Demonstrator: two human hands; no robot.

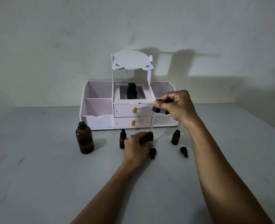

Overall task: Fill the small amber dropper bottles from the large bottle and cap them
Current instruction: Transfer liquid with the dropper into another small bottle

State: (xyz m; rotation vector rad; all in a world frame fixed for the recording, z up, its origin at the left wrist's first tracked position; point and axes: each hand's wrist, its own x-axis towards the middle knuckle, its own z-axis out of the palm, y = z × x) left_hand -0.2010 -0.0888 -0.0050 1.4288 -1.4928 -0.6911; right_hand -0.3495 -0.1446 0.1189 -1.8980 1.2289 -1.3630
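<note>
The large amber bottle (84,140) stands uncapped at the left of the grey table. My left hand (137,143) grips a small amber bottle (150,136) that stands upright with its neck open. My right hand (175,105) pinches the black bulb of a long dropper (154,117), whose glass tip hangs right over that bottle's mouth. A capped small bottle (122,139) stands just left of my left hand. Another small bottle (175,137) stands uncapped to the right. Two loose black dropper caps (152,153) (184,151) lie on the table.
A white desk organiser (99,110) with open side compartments and two gold-knobbed drawers (133,116) stands at the back against the wall. A dark square bottle (131,91) sits in its middle recess. The grey table (52,175) stretches toward me.
</note>
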